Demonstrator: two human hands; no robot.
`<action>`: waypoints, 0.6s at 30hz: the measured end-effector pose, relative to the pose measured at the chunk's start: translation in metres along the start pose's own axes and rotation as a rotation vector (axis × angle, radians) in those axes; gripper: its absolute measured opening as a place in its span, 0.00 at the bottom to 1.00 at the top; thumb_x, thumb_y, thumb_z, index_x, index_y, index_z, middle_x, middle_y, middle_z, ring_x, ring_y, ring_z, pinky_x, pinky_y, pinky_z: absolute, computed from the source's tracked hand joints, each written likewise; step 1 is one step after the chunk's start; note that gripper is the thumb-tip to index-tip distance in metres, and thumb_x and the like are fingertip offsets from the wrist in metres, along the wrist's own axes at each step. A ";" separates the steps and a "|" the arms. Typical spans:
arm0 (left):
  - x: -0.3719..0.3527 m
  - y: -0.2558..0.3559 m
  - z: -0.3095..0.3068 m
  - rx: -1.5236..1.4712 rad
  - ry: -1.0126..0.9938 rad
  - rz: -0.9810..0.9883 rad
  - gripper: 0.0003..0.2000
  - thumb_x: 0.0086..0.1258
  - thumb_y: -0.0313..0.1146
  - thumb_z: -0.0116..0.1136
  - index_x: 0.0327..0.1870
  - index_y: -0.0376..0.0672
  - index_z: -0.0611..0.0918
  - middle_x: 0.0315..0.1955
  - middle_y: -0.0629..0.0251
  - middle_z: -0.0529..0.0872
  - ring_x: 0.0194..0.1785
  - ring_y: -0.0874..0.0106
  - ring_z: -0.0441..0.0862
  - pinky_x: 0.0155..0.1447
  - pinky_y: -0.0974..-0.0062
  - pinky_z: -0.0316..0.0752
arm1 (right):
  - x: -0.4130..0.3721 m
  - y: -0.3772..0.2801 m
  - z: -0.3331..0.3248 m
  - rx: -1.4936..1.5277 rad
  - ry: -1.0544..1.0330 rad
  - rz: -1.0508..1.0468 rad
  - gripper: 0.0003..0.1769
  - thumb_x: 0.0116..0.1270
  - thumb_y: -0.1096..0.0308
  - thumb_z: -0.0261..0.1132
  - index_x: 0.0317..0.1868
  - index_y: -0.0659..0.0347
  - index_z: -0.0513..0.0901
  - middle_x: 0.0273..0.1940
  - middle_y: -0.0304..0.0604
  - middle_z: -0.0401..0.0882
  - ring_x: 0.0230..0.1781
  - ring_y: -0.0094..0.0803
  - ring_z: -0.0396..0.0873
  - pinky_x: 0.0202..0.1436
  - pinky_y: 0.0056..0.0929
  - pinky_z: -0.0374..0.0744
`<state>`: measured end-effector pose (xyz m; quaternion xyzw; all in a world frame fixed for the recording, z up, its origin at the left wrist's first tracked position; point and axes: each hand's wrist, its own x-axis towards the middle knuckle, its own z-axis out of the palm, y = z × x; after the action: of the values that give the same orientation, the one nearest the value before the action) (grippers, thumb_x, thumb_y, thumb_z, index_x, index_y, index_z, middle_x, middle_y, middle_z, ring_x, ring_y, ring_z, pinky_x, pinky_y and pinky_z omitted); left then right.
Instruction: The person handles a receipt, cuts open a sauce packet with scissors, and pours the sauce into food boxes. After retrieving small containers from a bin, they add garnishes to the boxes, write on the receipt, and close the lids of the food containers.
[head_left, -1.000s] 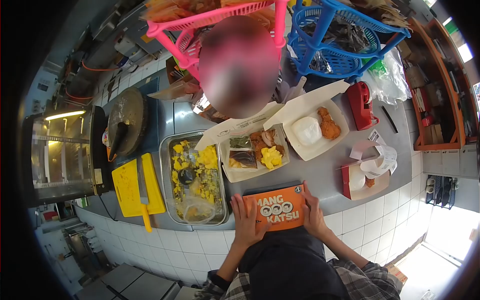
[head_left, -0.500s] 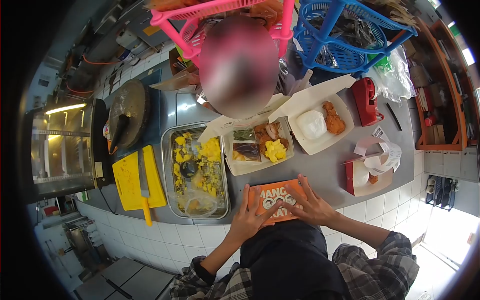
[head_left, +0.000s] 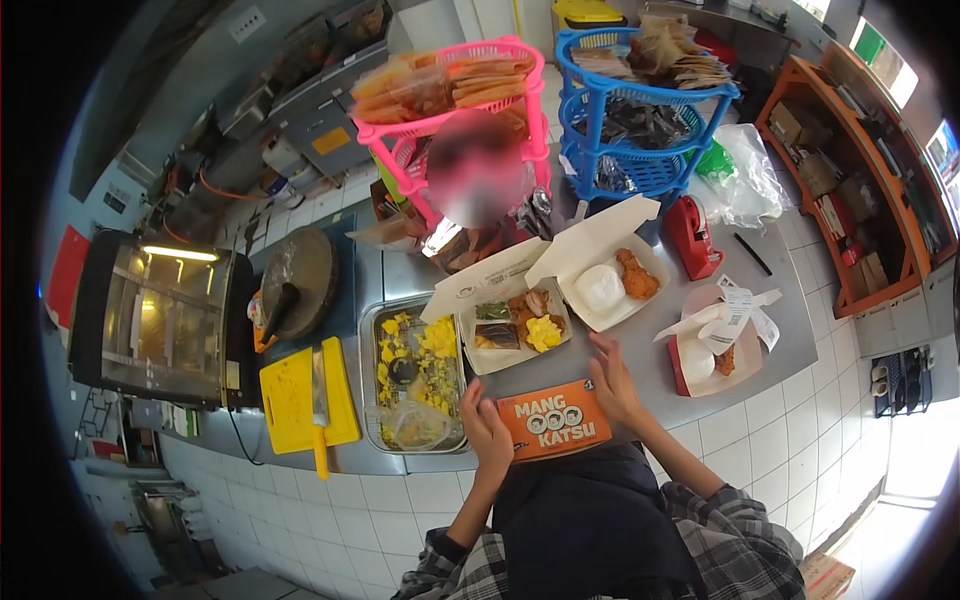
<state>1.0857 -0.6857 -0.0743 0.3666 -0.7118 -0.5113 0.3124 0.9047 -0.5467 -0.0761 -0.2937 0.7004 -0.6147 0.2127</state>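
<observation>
both hands are at the closed orange box lettered "mang katsu", which lies flat at the near edge of the counter, right in front of the person's dark apron. the left hand is at the box's left end and the right hand by its far right corner. each grip is apart, fingers loosely extended and clamped on nothing; whether either hand touches the cardboard i cannot tell.

just beyond the box stand two white cartons with their lids up: the left carton holds yellow egg, pieces of meat and a small packet, the right carton a white mound and fried chicken. to the right, a smaller red-sided carton has paper strips over it, with a red tape dispenser farther back. to the left, a metal tray carries scattered yellow bits, and next to it a knife lies on a yellow cutting board, its handle reaching past the board's near edge.
</observation>
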 end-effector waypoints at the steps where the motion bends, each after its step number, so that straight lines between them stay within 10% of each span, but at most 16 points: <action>1: 0.013 0.003 0.006 -0.003 -0.002 0.015 0.24 0.77 0.36 0.41 0.68 0.31 0.62 0.65 0.40 0.63 0.65 0.48 0.66 0.67 0.59 0.64 | 0.011 0.003 0.004 -0.095 0.020 -0.033 0.23 0.72 0.70 0.53 0.65 0.66 0.62 0.65 0.58 0.63 0.67 0.56 0.62 0.70 0.46 0.62; 3: 0.037 0.004 0.018 0.472 0.079 0.153 0.23 0.76 0.34 0.42 0.67 0.29 0.62 0.60 0.35 0.67 0.60 0.46 0.71 0.62 0.58 0.68 | 0.023 0.005 0.015 -0.189 0.048 -0.076 0.24 0.72 0.70 0.53 0.65 0.67 0.60 0.64 0.60 0.64 0.65 0.57 0.64 0.69 0.44 0.64; 7: 0.079 0.003 0.014 0.503 0.025 0.000 0.24 0.74 0.32 0.46 0.67 0.26 0.61 0.51 0.34 0.76 0.50 0.45 0.77 0.53 0.56 0.73 | 0.061 0.001 0.037 -0.360 0.209 -0.212 0.25 0.69 0.71 0.55 0.64 0.64 0.60 0.55 0.62 0.72 0.51 0.59 0.75 0.54 0.46 0.75; 9: 0.086 0.011 0.015 0.610 -0.029 -0.052 0.30 0.69 0.29 0.52 0.69 0.27 0.58 0.26 0.48 0.82 0.31 0.52 0.81 0.38 0.59 0.73 | 0.081 0.008 0.042 -0.243 0.215 -0.165 0.24 0.68 0.73 0.56 0.63 0.62 0.61 0.52 0.63 0.75 0.46 0.60 0.78 0.48 0.47 0.78; 18: 0.060 0.050 -0.010 0.547 0.037 0.171 0.25 0.59 0.24 0.54 0.62 0.36 0.75 0.19 0.51 0.80 0.23 0.60 0.81 0.30 0.66 0.73 | 0.056 -0.043 0.024 -0.303 0.231 -0.137 0.23 0.60 0.81 0.53 0.56 0.55 0.64 0.47 0.56 0.83 0.38 0.56 0.82 0.37 0.45 0.79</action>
<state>1.0519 -0.7314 -0.0197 0.3851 -0.8458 -0.2651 0.2570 0.8857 -0.6052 -0.0338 -0.2968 0.7831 -0.5449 0.0421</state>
